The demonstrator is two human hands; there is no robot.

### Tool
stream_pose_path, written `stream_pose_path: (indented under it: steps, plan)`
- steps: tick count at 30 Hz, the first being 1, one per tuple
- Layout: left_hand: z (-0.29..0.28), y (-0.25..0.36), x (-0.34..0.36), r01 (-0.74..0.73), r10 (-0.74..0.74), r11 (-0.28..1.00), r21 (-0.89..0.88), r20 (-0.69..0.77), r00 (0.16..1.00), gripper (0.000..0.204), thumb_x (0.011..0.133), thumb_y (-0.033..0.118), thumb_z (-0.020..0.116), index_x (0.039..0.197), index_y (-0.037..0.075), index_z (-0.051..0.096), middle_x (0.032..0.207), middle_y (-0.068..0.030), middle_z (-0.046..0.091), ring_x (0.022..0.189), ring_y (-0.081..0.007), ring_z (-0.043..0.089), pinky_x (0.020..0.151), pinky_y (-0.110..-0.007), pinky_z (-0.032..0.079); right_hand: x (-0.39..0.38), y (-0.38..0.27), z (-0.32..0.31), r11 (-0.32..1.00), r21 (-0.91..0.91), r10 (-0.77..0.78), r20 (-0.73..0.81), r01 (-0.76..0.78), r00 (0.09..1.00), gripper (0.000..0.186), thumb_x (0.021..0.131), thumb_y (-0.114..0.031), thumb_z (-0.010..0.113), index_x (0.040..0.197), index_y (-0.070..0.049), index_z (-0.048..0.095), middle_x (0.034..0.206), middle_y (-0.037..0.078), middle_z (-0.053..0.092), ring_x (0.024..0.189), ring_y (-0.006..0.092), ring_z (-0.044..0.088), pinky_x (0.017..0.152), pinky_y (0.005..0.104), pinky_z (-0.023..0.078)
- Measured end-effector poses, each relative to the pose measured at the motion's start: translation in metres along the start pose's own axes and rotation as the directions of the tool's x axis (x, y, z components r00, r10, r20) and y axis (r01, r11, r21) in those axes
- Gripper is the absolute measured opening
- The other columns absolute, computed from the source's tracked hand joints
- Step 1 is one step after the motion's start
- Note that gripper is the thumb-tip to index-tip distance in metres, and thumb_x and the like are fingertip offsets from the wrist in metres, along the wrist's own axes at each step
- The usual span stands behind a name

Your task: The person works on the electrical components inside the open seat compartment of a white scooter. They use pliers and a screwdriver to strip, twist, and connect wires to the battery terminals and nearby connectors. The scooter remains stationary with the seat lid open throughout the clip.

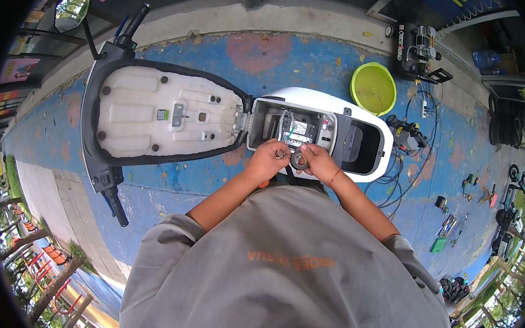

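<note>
Over a white electric scooter [357, 108], my right hand [319, 161] grips a round dark grey ring [300, 160], apparently a roll of tape. My left hand [270, 163] is just left of it, fingers pinched on something small that I cannot make out. Both hands are at the near edge of an open compartment [264, 122] holding a boxed component [299, 130] with a pale strip across it. The raised seat [135, 112] lies open to the left, white underside up. An open dark bin [367, 143] is in the scooter's right end.
Handlebar grips [139, 18] stick out behind the seat. A yellow-green basin [371, 75] stands behind the scooter. An air compressor [415, 45], a machine [409, 137] with hoses, scattered tools [446, 226], tyres [505, 123] and a parked scooter [508, 212] are to the right.
</note>
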State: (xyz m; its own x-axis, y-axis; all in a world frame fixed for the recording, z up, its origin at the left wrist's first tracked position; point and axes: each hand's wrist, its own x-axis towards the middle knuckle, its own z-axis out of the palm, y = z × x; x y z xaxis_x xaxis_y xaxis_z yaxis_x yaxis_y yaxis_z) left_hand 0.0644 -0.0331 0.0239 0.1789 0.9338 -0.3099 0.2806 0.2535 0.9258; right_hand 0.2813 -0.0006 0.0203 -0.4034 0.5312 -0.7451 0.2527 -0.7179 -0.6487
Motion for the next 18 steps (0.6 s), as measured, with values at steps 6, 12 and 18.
stream_pose_path:
  steps: [6,12,18]
  plan:
    - [0.012,0.001,-0.001,-0.03,0.026,0.993,-0.112,-0.04,0.999,0.006,0.085,0.003,0.07,0.088,0.002,0.065,0.082,-0.0023,0.056,0.076,-0.0143,0.055,0.068,-0.03,0.046,-0.001,0.001,0.003,0.989,0.135,0.059,-0.041,-0.053,0.997,0.034,0.114,-0.038,0.046,0.11,-0.008,0.064,0.087,0.0,0.061,0.068,0.0097,0.058,0.053,0.0229,0.042]
    - [0.013,-0.009,-0.001,0.243,-0.212,0.867,-0.435,0.119,0.97,0.002,0.092,0.002,0.063,0.093,0.004,0.064,0.088,0.0034,0.057,0.082,-0.0053,0.05,0.07,-0.026,0.044,-0.014,-0.004,0.006,0.908,0.409,-0.085,-0.018,0.085,0.996,0.024,0.11,-0.032,0.056,0.11,-0.009,0.062,0.091,0.0,0.06,0.066,0.008,0.051,0.058,0.0248,0.044]
    - [0.015,-0.009,0.002,0.163,-0.159,0.87,-0.465,0.049,0.986,0.003,0.094,0.004,0.061,0.093,0.004,0.064,0.086,0.0034,0.059,0.079,-0.0055,0.05,0.07,-0.024,0.043,-0.011,0.011,0.004,0.967,0.056,-0.251,0.02,0.249,0.968,0.016,0.101,-0.018,0.072,0.107,-0.006,0.064,0.085,0.001,0.062,0.072,0.0086,0.058,0.065,0.0265,0.049]
